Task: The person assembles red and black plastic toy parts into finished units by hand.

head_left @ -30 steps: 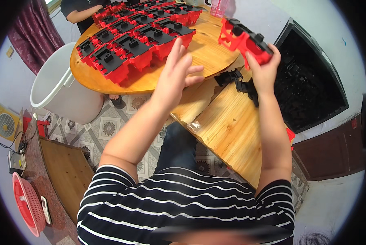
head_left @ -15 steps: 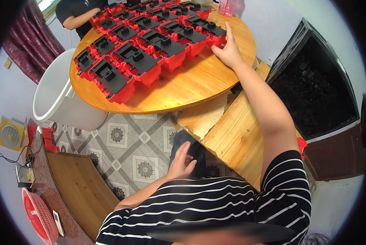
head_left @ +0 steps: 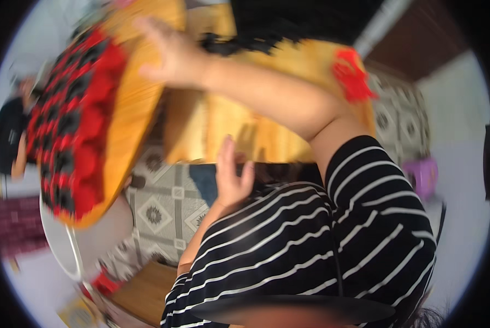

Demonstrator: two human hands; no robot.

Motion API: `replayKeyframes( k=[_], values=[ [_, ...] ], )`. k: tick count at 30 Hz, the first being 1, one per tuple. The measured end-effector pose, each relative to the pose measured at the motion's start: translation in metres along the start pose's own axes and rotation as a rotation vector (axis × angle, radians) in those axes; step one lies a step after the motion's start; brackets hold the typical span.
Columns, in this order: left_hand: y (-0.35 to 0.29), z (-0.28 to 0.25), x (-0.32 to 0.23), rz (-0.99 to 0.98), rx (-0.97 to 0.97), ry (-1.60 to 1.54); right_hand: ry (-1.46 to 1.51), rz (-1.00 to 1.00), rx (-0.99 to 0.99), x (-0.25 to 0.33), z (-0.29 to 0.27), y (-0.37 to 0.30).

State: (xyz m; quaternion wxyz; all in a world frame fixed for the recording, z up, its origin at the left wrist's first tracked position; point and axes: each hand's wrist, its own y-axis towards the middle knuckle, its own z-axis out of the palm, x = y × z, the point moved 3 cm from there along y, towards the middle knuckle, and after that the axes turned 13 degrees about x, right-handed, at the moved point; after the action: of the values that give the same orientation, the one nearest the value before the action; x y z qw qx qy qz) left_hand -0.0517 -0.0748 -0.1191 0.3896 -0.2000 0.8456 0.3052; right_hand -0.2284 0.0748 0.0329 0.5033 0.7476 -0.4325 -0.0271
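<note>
Several red plastic housings with black tops (head_left: 73,123) stand in tight rows on the round wooden table (head_left: 138,93). The picture is smeared, so their details are lost. My right hand (head_left: 176,57) is stretched out over the table's near edge beside the rows. Its fingers are spread and hold nothing. Close to my body, my left hand (head_left: 234,177) is raised with its thumb apart from its fingers, empty as well. Between my arms lies the wooden bench (head_left: 217,123), with red parts (head_left: 351,74) at its right end and a dark heap of black parts (head_left: 305,19) behind it.
Another person (head_left: 10,128) in dark clothes is at the far side of the table. A large white tub (head_left: 86,240) stands below the table's rim. Patterned floor tiles (head_left: 155,213) show beneath. A purple object (head_left: 422,177) is at the right, and a brown wooden surface (head_left: 141,295) at the lower left.
My view has swung to the right, so the table and its housings now appear at the left. The bench's red parts have come into sight. Both hands remain empty.
</note>
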Motion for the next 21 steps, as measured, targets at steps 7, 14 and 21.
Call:
replayKeyframes(
  k=[7,14,21],
  values=[
    [0.028,0.085,-0.009,-0.008,0.274,-0.128,-1.065,0.752,-0.119,0.014,-0.248,-0.250],
    [0.122,0.117,-0.052,-0.075,0.240,-0.433,-0.702,1.298,0.526,0.011,-0.299,-0.309],
    [0.144,0.083,-0.008,-0.370,0.286,-0.360,-0.281,0.543,0.887,0.037,-0.224,-0.264]
  ],
)
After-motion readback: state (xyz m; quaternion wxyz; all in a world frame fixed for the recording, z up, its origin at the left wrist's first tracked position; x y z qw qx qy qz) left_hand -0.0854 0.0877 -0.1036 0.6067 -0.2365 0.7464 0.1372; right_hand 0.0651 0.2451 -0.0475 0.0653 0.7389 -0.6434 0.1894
